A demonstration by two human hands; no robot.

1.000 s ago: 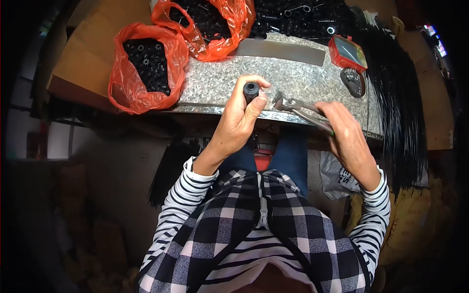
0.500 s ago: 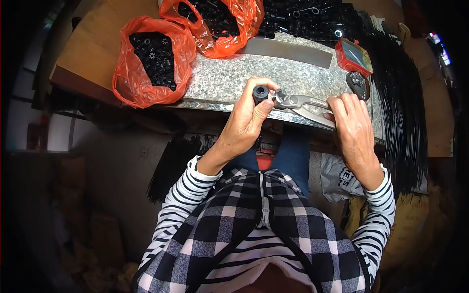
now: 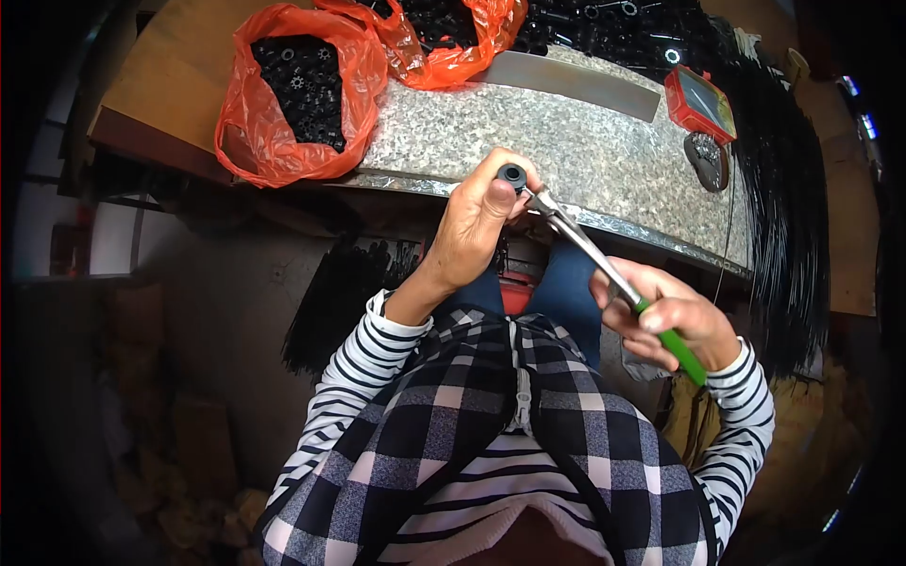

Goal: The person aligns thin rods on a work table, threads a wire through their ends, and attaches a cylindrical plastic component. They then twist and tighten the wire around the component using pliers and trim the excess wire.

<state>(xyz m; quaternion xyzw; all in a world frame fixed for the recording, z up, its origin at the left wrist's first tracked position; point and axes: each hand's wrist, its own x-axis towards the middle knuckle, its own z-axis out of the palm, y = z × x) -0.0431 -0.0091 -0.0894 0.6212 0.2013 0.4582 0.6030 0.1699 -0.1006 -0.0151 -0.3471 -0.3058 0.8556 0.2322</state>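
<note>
While the left hand (image 3: 472, 226) has its grip closed round a black tubular part (image 3: 511, 175), the right hand (image 3: 672, 307) is wrapped on the green-handled pliers (image 3: 582, 238). Tool head's at the part's right side – fingers hide the bite, can't confirm contact. Part is held ring end up, seen over the front edge of the tabletop (image 3: 444, 132).

Progress: I'd call it mid-operation on this piece, both items in hand. Left bag (image 3: 274, 168), rear bag (image 3: 448, 72) and the loose pile (image 3: 613, 24) show lots more black pieces; can't tell worked from unworked, so no count of what's left.

Room: handle end sticks out past the front edge, so swing looks fine on that side. Ahead, the tabletop is bounded by left bag, metal strip (image 3: 576, 85) at the back, red box (image 3: 696, 106) and dark holder (image 3: 706, 162) at right – black strands (image 3: 785, 212) beyond.
</note>
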